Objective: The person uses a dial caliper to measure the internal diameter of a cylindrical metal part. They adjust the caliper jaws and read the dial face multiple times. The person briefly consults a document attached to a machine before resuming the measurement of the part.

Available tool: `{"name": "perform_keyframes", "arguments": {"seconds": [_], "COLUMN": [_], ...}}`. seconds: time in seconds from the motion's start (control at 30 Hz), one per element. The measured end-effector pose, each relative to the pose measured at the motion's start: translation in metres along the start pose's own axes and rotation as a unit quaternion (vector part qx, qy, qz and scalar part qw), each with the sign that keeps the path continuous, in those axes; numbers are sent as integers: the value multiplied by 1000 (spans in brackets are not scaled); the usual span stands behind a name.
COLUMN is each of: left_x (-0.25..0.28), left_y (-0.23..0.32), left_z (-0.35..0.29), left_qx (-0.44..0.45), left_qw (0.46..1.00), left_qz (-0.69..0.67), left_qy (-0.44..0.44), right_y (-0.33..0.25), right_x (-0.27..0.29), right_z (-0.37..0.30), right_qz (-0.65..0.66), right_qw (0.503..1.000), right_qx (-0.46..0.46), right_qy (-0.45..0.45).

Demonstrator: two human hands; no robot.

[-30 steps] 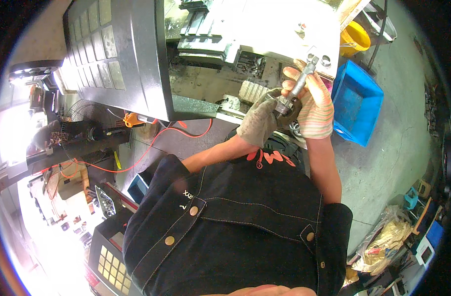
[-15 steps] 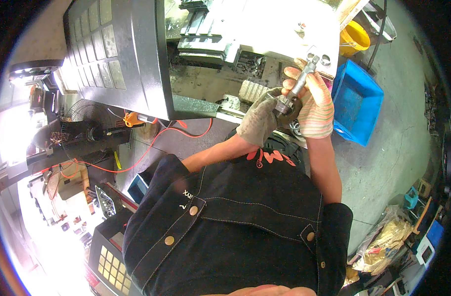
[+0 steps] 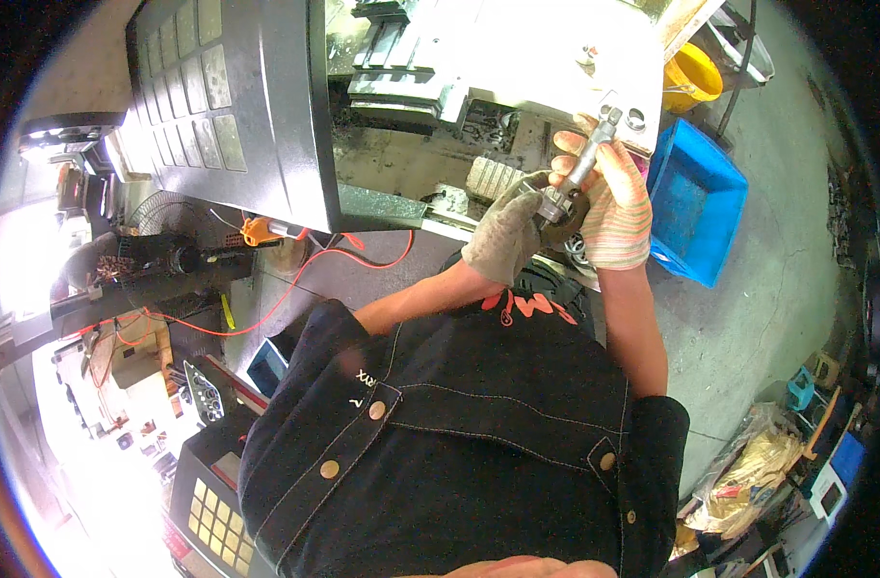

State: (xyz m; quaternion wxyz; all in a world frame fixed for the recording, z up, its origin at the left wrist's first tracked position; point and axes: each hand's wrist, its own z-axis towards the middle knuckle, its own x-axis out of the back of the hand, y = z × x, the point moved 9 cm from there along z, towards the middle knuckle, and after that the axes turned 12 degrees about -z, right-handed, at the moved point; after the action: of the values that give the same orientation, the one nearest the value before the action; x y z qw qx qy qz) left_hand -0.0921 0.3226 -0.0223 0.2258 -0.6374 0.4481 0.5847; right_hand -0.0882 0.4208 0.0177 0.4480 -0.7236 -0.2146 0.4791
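A silver micrometer (image 3: 586, 166) slants between my two hands, its narrow end pointing up and away to the right. My right hand (image 3: 617, 217), in a striped glove, is closed around the barrel with its thumb and fingers. My left hand (image 3: 504, 234), in a soiled grey glove, grips the lower end, where a small metal part (image 3: 554, 204) shows. A dark curved piece beside that end is partly covered by the fingers, so I cannot tell whether it is the micrometer's frame. Metal rings (image 3: 577, 250) sit just below, partly behind my right wrist.
A machine bed with a grey vise-like block (image 3: 392, 99) lies ahead, beside a dark panel with light squares (image 3: 191, 87). One metal ring (image 3: 635, 118) rests on the white surface. To the right stand a blue crate (image 3: 700, 202) and yellow bucket (image 3: 692, 77). An orange cable (image 3: 310, 265) trails left.
Both hands keep their grip on the micrometer and stay nearly still. The view has shifted very slightly.
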Motion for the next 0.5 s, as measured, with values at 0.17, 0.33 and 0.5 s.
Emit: {"name": "perform_keyframes", "arguments": {"seconds": [0.17,0.33,0.5], "left_x": [-1,-2,-6], "left_y": [0,0,1], "left_z": [1,1,2], "left_qx": [-2,7,0], "left_qw": [1000,1000,999], "left_qz": [10,-4,-33], "left_qy": [0,-7,-27], "right_y": [-1,-1,1], "right_x": [0,0,2], "right_z": [0,-1,0], "right_qz": [3,-1,4], "right_qw": [1000,1000,1000], "right_qx": [3,-2,0], "right_qy": [-1,4,1]}}
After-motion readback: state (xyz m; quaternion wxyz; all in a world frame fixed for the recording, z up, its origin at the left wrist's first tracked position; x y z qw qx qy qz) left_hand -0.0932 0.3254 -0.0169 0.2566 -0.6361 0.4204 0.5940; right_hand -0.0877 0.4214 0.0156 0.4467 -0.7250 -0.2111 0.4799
